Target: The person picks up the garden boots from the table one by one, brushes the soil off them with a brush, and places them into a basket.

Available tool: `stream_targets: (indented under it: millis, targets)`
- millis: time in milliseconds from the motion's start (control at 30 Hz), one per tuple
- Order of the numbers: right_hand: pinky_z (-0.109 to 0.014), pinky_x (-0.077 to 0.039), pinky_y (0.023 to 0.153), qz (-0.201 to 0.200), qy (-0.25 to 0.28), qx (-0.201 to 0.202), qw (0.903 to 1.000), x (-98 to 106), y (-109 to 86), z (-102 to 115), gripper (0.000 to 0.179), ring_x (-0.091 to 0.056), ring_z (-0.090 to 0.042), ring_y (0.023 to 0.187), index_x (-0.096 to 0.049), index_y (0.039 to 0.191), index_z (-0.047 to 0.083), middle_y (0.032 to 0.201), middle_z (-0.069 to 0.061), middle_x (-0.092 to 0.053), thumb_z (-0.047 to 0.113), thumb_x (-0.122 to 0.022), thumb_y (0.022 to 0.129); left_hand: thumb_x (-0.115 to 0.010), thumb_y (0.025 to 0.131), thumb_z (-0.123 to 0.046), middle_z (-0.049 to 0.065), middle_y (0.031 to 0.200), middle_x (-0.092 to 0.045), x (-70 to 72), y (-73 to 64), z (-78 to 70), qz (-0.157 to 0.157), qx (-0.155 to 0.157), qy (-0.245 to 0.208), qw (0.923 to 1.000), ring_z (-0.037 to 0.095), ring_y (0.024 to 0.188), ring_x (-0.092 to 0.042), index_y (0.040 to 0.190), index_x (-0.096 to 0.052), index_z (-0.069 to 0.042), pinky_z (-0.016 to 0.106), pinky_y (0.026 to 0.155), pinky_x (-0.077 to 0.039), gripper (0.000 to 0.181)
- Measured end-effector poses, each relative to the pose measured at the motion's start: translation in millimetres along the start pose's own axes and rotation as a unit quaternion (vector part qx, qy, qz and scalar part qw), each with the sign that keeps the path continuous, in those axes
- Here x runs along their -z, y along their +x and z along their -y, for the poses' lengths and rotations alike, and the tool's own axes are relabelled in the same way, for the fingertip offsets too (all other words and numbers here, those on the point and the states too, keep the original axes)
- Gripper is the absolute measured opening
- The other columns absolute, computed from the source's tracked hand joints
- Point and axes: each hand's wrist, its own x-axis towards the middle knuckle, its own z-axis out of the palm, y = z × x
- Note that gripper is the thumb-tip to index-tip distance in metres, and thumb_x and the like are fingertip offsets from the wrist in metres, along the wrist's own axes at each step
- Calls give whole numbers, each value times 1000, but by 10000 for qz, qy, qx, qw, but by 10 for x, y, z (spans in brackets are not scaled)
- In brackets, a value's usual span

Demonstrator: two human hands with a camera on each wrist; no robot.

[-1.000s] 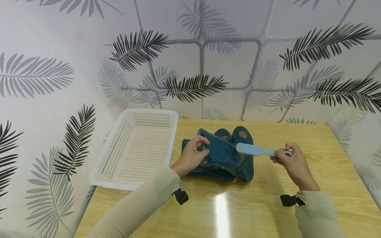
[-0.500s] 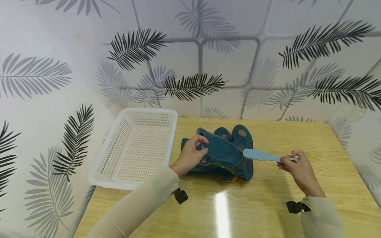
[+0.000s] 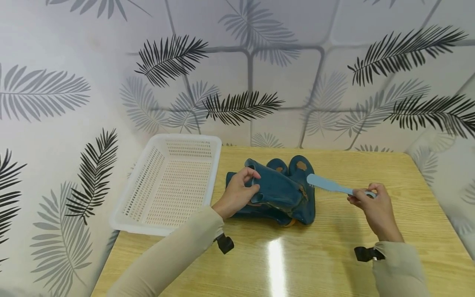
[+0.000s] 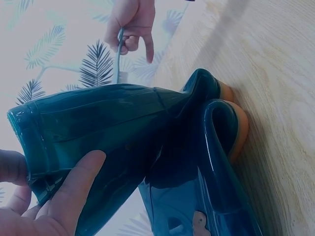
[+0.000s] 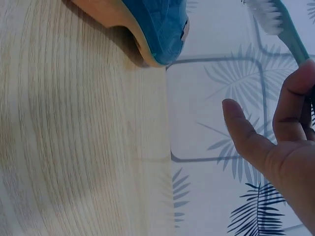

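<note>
My left hand (image 3: 239, 192) pinches the rim of a dark teal rubber boot's shaft (image 3: 276, 184), which lies raised over a second boot (image 3: 259, 213) on the table. In the left wrist view the thumb presses the outside of the shaft (image 4: 103, 123). My right hand (image 3: 376, 208) grips the handle of a light blue brush (image 3: 326, 184). The brush head overlaps the right edge of the boots in the head view; whether it touches them cannot be told. White bristles (image 5: 266, 14) show in the right wrist view.
A white perforated plastic basket (image 3: 174, 189) stands at the table's left, close to the boots. The wood-grain table (image 3: 308, 264) reaches back to a leaf-patterned cloth backdrop (image 3: 282, 82).
The brush and right hand have shifted to the right, and the brush head now sits off the front boot's shaft. My left hand still holds the boot's rim.
</note>
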Motion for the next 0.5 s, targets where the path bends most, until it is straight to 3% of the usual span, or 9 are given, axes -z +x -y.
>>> stream_targets:
  millis: [67, 133, 267, 300, 367, 500]
  targets:
    - [-21, -55, 76, 93, 59, -33, 9999, -43, 12, -25, 32, -69, -9, 75, -21, 97, 8, 86, 2, -66, 3, -52, 101, -53, 101, -1, 19, 154, -40, 1, -1, -4, 6, 17, -14, 10000, 16, 45, -28, 114, -55, -6, 31, 50, -39, 14]
    - [-21, -56, 77, 247, 6, -119, 9996, -86, 24, -60, 32, -69, -9, 75, -21, 97, 7, 87, 2, -65, 3, -52, 102, -53, 101, -1, 18, 154, -40, 3, -2, -7, -16, 12, -18, 10000, 12, 53, -41, 114, -55, -6, 34, 51, -42, 14]
    - [-21, -56, 78, 390, -444, -276, 9979, -107, 37, -145, 31, -69, -7, 78, -21, 96, 5, 91, 0, -61, 4, -52, 102, -53, 100, -1, 17, 154, -41, 4, 1, -6, -14, 25, -34, 10000, 12, 57, -44, 113, -55, -6, 38, 54, -43, 14]
    - [-21, -55, 78, 384, -546, -306, 9973, -90, 35, -164, 31, -69, -7, 79, -22, 96, 5, 93, 0, -60, 4, -52, 102, -53, 100, 0, 17, 153, -41, 4, 2, -6, -5, 32, -40, 10000, 12, 57, -45, 113, -55, -6, 38, 54, -43, 14]
    - [-20, -55, 78, 338, -683, -350, 9965, -32, 26, -195, 30, -69, -7, 79, -22, 96, 4, 94, 0, -60, 4, -51, 102, -53, 100, 0, 18, 154, -41, 2, 7, -2, 21, 52, -43, 10000, 15, 47, -33, 113, -55, -6, 37, 53, -42, 14]
    - [-20, -55, 77, 231, -711, -407, 9964, 130, 12, -225, 31, -69, -7, 78, -21, 97, 4, 94, 1, -60, 3, -51, 102, -52, 100, 0, 18, 154, -40, 7, 15, 5, 46, 81, -158, 9998, 13, 46, -43, 113, -54, -5, 37, 56, -50, 14]
